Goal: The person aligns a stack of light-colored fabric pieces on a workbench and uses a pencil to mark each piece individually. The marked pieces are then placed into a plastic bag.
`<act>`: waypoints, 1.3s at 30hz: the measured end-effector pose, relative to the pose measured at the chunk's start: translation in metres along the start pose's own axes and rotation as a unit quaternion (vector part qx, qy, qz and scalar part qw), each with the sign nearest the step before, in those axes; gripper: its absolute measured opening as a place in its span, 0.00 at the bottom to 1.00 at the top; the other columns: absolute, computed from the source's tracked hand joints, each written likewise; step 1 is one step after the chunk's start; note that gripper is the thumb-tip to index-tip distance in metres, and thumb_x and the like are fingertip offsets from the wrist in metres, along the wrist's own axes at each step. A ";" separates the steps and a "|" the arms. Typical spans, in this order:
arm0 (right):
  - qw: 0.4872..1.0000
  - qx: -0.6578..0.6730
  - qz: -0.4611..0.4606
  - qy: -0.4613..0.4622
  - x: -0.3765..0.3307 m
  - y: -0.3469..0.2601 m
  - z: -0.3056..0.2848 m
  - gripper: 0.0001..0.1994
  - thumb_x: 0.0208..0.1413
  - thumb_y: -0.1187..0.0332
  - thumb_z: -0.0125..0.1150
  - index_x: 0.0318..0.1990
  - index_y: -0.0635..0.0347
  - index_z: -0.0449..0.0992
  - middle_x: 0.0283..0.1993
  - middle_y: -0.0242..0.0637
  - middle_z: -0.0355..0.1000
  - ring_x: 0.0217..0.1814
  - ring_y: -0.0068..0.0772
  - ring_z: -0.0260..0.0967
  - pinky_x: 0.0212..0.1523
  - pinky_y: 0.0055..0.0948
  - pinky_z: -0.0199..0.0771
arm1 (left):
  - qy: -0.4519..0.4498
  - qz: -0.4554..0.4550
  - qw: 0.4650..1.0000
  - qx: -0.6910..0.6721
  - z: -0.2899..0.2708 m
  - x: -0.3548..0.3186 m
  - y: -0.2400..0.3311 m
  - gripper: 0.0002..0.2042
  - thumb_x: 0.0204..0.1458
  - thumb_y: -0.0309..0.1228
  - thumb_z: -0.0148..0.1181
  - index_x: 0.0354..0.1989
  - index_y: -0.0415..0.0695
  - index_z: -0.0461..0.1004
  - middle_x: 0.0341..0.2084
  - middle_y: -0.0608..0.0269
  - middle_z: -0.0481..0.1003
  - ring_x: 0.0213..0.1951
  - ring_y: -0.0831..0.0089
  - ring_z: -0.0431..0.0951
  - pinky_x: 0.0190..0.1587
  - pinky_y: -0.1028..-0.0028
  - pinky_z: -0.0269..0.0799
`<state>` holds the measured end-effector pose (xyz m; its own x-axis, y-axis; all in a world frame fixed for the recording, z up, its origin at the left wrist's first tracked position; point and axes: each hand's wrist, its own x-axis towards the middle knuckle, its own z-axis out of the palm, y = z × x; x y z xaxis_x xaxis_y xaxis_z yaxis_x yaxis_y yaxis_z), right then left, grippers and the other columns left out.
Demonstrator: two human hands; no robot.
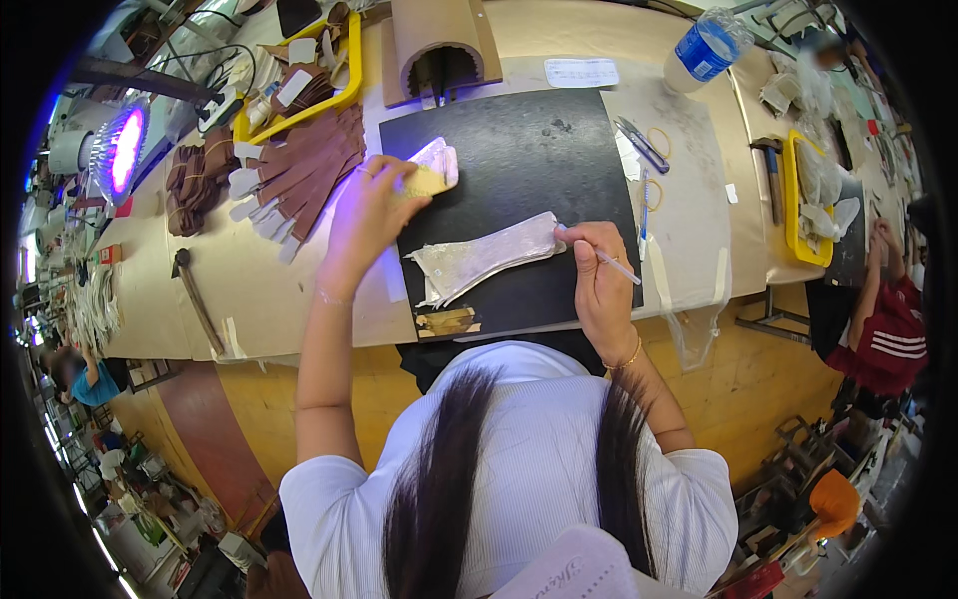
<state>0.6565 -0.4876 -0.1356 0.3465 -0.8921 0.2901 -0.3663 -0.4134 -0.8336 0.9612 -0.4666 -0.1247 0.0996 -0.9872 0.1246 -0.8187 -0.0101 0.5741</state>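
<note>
On the black board (589,150) lies a stack of long, pale, whitish strips (484,262), wider and uneven at its left end. My right hand (602,290) is closed at the right end of this stack, with a thin white stick (619,267) held in it. Over the board's left part, my left hand (374,205) is closed on a small pale yellow and white piece (431,178). My fingers partly cover that piece, so its full shape is hidden. Brown strips with pale ends (309,165) fan out left of my left hand.
A yellow tray (354,60) stands at the far left beside a brown arched block (439,50). A hammer (200,299) lies left, near a glowing lamp (125,150). Scissors (644,145), a water bottle (704,55) and another hammer (770,175) are right. Another person's hand (886,245) is far right.
</note>
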 end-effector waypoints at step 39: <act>0.979 -0.154 -0.116 -0.073 0.000 -0.012 0.000 0.02 0.61 0.70 0.63 0.39 0.57 0.78 0.39 0.35 0.79 0.44 0.39 0.79 0.53 0.42 0.71 | -0.057 0.092 0.994 -0.003 0.063 -0.034 0.081 0.17 0.47 0.32 0.71 0.46 0.42 0.80 0.36 0.61 0.72 0.42 0.61 0.72 0.46 0.63 0.64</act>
<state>0.6605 -0.4830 -0.1257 0.5627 -0.7415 0.3655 -0.4984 -0.6570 -0.5656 0.8564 -0.4441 -0.1334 -0.1163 -0.9840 0.1351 -0.8134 0.1725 0.5556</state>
